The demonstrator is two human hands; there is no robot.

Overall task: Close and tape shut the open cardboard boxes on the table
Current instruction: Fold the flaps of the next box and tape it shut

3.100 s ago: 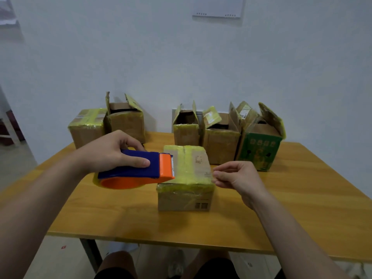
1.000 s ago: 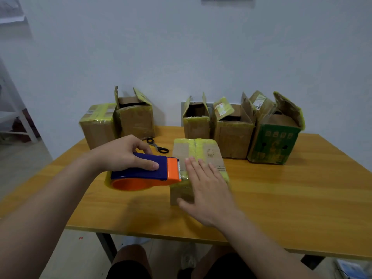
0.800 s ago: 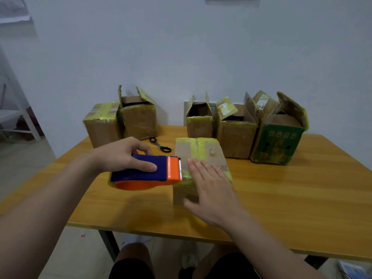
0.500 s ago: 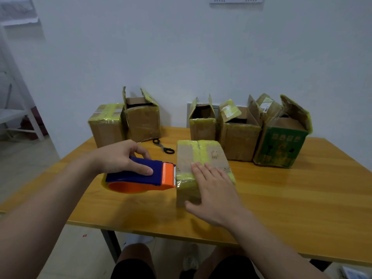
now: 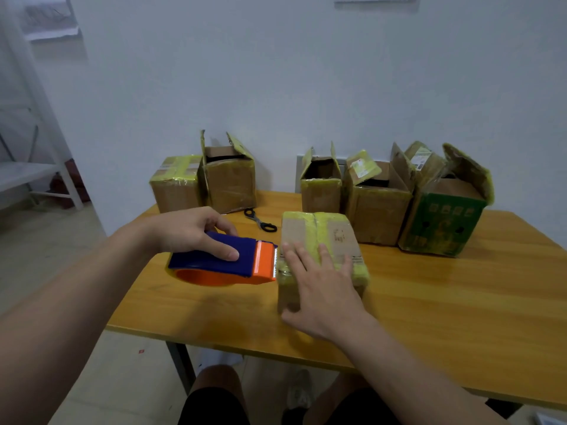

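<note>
Closed box (image 5: pixel 319 237) sits mid-counter, right hand (image 5: pixel 319 283) flat on top, fingers straight. Left hand (image 5: pixel 190 231) grips the tape dispenser (image 5: pixel 224 262), blade touching the box's left edge.

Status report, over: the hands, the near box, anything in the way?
Left hand grips tape dispenser at left edge of near box. Right hand flat on its closed top. Scissors behind, not in the way.

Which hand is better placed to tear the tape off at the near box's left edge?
Left. The left hand grips the tape dispenser, whose toothed end sits at the near box's left edge. The right hand lies flat on that box, likely steadying it.
</note>
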